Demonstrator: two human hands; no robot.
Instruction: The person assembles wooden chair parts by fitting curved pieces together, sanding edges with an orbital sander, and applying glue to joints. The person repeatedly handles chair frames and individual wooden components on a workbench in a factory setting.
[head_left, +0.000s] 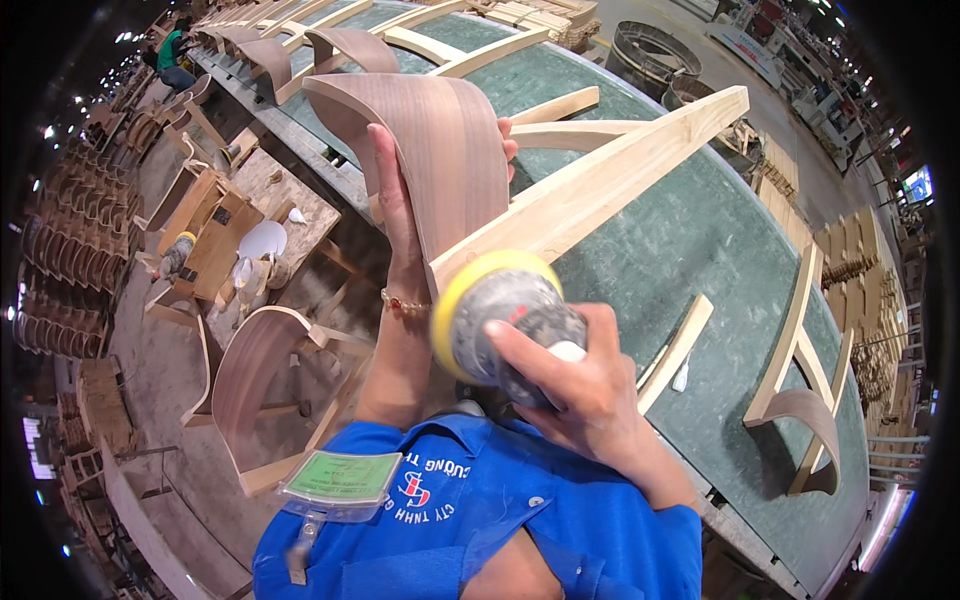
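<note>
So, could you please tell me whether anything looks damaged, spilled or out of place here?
Nothing clearly stands out: the left hand holds the curved wooden frame, which shows no visible crack, and the right hand grips the sander.

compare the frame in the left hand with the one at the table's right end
The held frame is gripped by the left hand; the other frame rests untouched on the table. The held frame looks larger in view than the other frame. Both combine brown and pale wood.
</note>
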